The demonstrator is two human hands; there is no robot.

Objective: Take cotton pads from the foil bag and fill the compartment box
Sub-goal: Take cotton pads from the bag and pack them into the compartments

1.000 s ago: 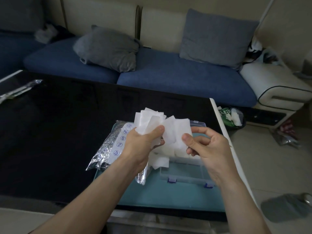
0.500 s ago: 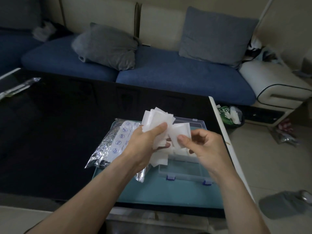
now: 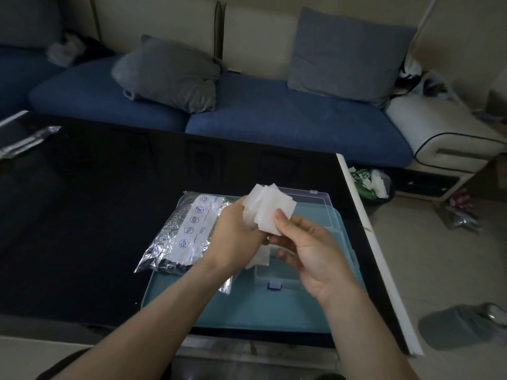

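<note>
Both hands hold a bunch of white square cotton pads (image 3: 267, 208) above the clear compartment box (image 3: 333, 215). My left hand (image 3: 236, 237) grips the bunch from the left. My right hand (image 3: 307, 248) pinches it from the right, thumb on the front pad. The box stands open on a teal tray (image 3: 260, 308), its lid up at the back and a blue latch at its front. A loose pad (image 3: 259, 259) shows under my hands, at the box's left edge. The silver foil bag (image 3: 186, 234) with a white label lies on the tray's left side, partly behind my left wrist.
The tray sits near the right edge of a black glossy table (image 3: 82, 215). Another foil wrapper (image 3: 24, 142) lies at the table's far left. A blue sofa with grey cushions (image 3: 170, 75) stands behind. A bin (image 3: 370, 182) stands on the floor to the right.
The fanned-out pads have been gathered into a tighter stack. My right hand moved in toward the left hand and now pinches the same bunch.
</note>
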